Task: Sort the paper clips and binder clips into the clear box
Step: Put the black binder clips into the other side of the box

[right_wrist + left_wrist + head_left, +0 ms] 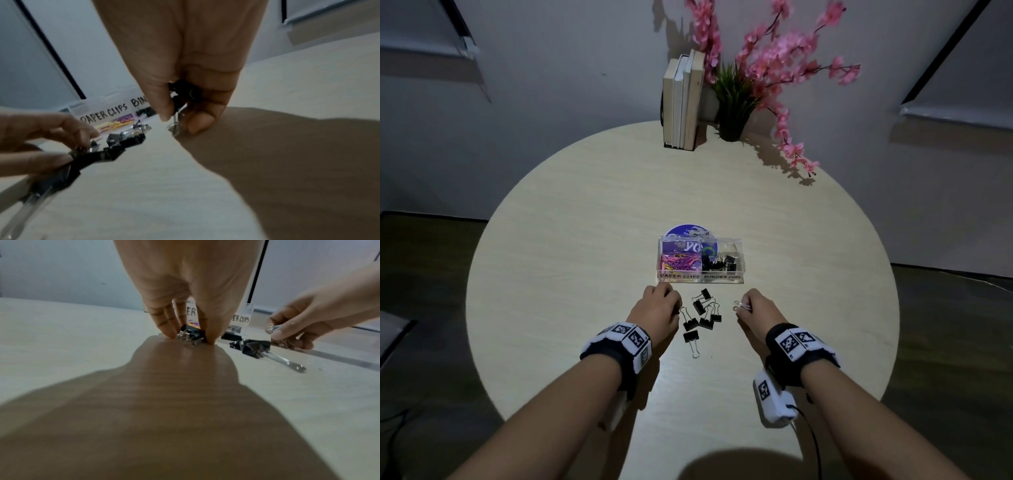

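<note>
The clear box (700,260) is sitting near the middle of the round table (551,240), divided into two labelled compartments. The one marked paper clips, on the left in the head view, is holding coloured paper clips (678,263); the one marked binder clips, on the right, is holding black binder clips (719,263). No loose paper clips are showing on the table.

A loose cluster of black binder clips (702,317) is lying just in front of the box, between the two hands.

The left hand (659,308) is reaching down at the left edge of that cluster, thumb and fingertips (170,334) closing on a binder clip (191,335) against the table; the left wrist view is showing the pinch forming, though whether the clip is fully gripped cannot be told.

The right hand (758,308) is pinching a binder clip (180,99) between thumb and forefinger, its wire handles (739,306) projecting toward the cluster.

Assessment: the paper-clip portion is appearing complete; the binder-clip portion is in hand and well along, with several clips outstanding.

The next move is calling for carrying the held clip forward over the right-hand compartment and releasing it there, clear of the divider, then returning for the remainder
</note>
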Available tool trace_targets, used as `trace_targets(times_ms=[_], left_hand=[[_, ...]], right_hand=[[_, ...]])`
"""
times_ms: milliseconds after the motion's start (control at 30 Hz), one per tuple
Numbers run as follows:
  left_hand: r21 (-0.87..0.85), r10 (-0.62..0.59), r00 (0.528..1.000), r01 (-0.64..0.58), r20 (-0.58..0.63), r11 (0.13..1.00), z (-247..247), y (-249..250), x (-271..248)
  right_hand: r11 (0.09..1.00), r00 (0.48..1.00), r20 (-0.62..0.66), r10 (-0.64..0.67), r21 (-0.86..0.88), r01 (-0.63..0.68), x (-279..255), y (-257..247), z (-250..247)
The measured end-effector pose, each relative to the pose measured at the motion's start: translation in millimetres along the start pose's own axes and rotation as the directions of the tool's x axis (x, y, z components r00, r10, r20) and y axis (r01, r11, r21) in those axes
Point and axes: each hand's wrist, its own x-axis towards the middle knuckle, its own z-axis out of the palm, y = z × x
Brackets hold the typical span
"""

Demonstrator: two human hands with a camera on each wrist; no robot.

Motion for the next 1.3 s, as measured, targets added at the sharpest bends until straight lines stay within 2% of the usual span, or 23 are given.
trace_targets(times_ms=[100,233,333,533,700,767,833,967,1033,1100,1133,1200,1300], left_hand=[[0.001,-0.015,1.0,0.015,0.022,1.0,-2,3,2],[-0.005,-0.061,0.997,0.062,0.05,0.998,-4,6,4],[-0.033,-0.076,0.993,0.079,0.09,0.996,-5,6,6],[-0.195,-0.057,0.988,0.085,0.147,0.977,-14,4,10],[-0.464,-0.149,0.983,0.18,0.104,0.867,-24,1,11],[-0.526,-0.188,0.975,0.221,0.117,0.821,-25,1,10],[-0.525,-0.221,0.966,0.259,0.134,0.811,-25,3,8],[-0.373,-0.188,0.97,0.232,0.152,0.899,-20,5,4],[-0.306,-0.119,0.973,0.177,0.199,0.935,-19,10,-1],[-0.205,-0.041,0.971,0.091,0.236,0.975,-17,16,-5],[-0.141,-0.006,0.969,0.042,0.247,0.989,-17,20,-7],[-0.039,0.059,0.964,-0.051,0.261,0.998,-13,24,-10],[0.031,0.127,0.953,-0.141,0.275,0.99,-6,26,-11]], right_hand=[[0.921,0.992,-0.02,0.127,0.374,-0.11,-2,1,3],[0.765,0.979,0.069,0.194,0.613,-0.195,-1,1,11],[0.718,0.98,0.068,0.186,0.671,-0.183,-1,1,15],[0.657,0.979,0.004,0.205,0.74,-0.141,3,-1,20],[0.569,0.977,0.038,0.209,0.808,-0.153,4,-11,16],[0.593,0.979,0.052,0.196,0.789,-0.161,5,-14,14],[0.616,0.978,0.078,0.196,0.766,-0.184,6,-17,14],[0.586,0.941,0.19,0.281,0.742,-0.325,10,-20,12],[0.683,0.958,0.117,0.261,0.679,-0.269,11,-20,15],[0.866,0.98,-0.012,0.199,0.47,-0.17,7,-22,17],[0.933,0.984,-0.03,0.173,0.324,-0.154,4,-24,18],[0.986,0.99,-0.002,0.144,0.088,-0.143,2,-27,22],[0.982,0.983,0.024,0.181,-0.065,-0.18,5,-34,29]])
